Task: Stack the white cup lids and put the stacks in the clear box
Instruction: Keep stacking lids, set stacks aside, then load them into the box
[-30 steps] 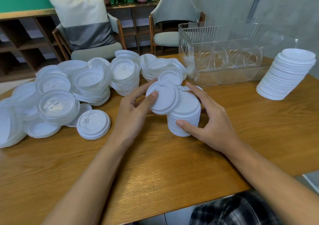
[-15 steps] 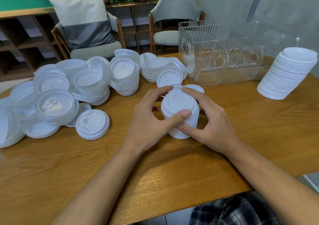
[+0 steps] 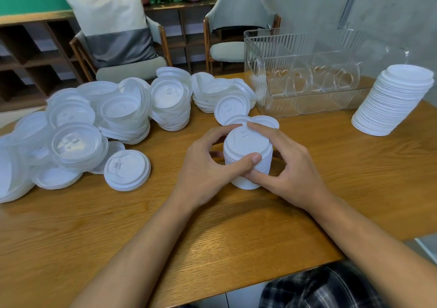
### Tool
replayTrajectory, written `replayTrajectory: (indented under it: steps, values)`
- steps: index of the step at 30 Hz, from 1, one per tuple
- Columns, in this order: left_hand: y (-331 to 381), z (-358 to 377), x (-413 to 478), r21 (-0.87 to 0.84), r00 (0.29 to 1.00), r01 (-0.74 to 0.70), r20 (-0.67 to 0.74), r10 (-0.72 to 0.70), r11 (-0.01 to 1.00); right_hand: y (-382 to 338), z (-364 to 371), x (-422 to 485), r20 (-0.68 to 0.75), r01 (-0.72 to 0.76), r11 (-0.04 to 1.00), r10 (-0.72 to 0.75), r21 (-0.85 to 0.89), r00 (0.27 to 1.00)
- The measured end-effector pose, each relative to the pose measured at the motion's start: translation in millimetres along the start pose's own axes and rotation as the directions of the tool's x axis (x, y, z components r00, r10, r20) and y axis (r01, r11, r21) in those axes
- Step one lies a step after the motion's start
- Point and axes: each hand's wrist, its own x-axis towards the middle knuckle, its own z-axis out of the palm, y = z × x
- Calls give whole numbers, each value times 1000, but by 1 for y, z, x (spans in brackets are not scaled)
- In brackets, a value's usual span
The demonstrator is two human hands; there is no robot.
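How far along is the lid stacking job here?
Done: one tall stack stands beside the clear box, not inside. In hand: left hand and right hand grip a shorter stack. Left: the loose lids, and boxing everything.

clear box (image 3: 295,105): 1 | lid stacks: 2 – mid-table stack (image 3: 248,142), right-edge stack (image 3: 392,104) | loose lids (image 3: 123,109), left and far edges: too many to count | chairs (image 3: 132,70) (image 3: 238,12): 2 | cushion (image 3: 113,28): 1

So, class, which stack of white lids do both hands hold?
The short stack of white plastic cup lids, gripped between left hand and right hand; others sit untouched.
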Motion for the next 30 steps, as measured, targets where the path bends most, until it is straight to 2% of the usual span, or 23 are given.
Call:
replayTrajectory:
  steps: [4, 8, 12, 15, 20, 25, 30]
  values:
    - [-7, 1, -2, -53, 999, -1, 49, 3, 999, 0, 0, 0, 70, -53, 998, 52, 17, 996]
    - [-15, -1, -4, 30, 994, -74, 79, 71, 997, 0, -2, -1, 82, -57, 998, 57, -8, 995]
    - [-24, -10, -1, 101, 995, -91, -42, 96, 991, 0, -15, -5, 55, -103, 994, 105, -42, 993]
    - [-29, -8, 1, 194, 994, -84, -58, 97, 977, 5, -31, -13, 6, -134, 989, 135, -64, 991]
    - [-37, 0, 5, 400, 976, -180, -37, 213, 899, 12, -51, -25, -82, -215, 974, 209, -69, 974]
    - [-32, 17, 21, 580, 974, -202, 36, 223, 789, 16, -52, -26, -135, -220, 972, 209, -75, 969]
    - [-28, 33, 40, 635, 967, -215, 30, 255, 742, 18, -50, -26, -147, -200, 978, 189, -65, 971]
